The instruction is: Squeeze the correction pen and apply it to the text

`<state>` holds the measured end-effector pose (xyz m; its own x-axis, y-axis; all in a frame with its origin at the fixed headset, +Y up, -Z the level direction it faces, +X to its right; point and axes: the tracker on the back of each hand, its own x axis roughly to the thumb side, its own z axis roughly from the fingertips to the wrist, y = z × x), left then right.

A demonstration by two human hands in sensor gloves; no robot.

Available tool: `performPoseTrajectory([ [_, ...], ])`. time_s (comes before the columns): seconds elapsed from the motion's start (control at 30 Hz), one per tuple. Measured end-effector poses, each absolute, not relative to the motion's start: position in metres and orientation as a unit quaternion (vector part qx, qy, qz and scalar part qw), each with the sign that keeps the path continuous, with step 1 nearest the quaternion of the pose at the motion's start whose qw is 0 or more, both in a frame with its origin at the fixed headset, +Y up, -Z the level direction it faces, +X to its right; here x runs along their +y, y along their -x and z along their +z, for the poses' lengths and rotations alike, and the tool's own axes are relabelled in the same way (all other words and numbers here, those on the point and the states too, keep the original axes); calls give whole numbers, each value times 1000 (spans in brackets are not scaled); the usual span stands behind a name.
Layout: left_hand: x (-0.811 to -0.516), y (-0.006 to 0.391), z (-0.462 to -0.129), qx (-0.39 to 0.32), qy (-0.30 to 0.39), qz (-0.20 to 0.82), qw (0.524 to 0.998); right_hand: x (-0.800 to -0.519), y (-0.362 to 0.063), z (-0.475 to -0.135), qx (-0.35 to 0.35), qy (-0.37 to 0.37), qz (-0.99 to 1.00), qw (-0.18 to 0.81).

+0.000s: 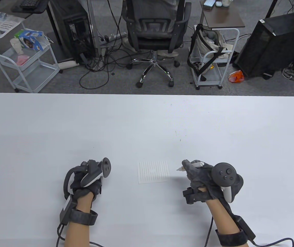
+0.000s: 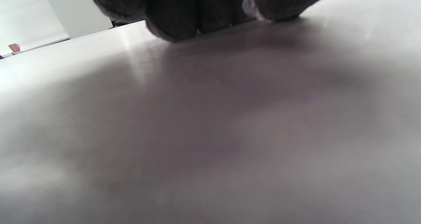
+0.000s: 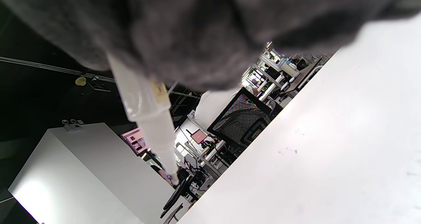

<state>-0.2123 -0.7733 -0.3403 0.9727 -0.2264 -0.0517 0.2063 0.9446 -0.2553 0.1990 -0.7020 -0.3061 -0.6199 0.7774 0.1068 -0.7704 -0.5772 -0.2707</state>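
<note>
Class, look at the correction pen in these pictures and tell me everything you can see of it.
The correction pen is a slim whitish plastic tube, seemingly translucent, tapering to a narrow nozzle with no cap on it. The right hand grips its barrel, gloved fingers wrapped around it, so much of the body is hidden. In the table view it lies roughly level, tip pointing left toward the small lined paper and stopping just short of the paper's right edge. Whether the tip touches the table cannot be told.

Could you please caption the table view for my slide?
Right hand holds correction pen beside lined paper; left hand rests nearby.
</note>
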Motion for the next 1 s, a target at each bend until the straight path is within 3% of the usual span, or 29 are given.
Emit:
performPoseTrajectory([
  [0.1, -771, 212, -338, 33, 111, -126, 985, -702, -198, -306, -148, 9, 887, 437],
  [0.2, -763, 212, -333, 22, 45, -119, 992, -702, -195, -305, -149, 0, 887, 437],
  [0.33, -747, 202, -327, -3, -2, -51, 999, -700, -190, -302, -158, -16, 884, 440],
  [0.5, -726, 159, -317, -97, -65, 86, 989, -693, -175, -293, -180, -52, 862, 471],
  [0.73, -715, 104, -297, -198, -74, 159, 964, -687, -163, -284, -192, -83, 842, 497],
  [1.0, -709, 85, -285, -232, -93, 183, 951, -690, -153, -282, -166, -93, 828, 527],
])
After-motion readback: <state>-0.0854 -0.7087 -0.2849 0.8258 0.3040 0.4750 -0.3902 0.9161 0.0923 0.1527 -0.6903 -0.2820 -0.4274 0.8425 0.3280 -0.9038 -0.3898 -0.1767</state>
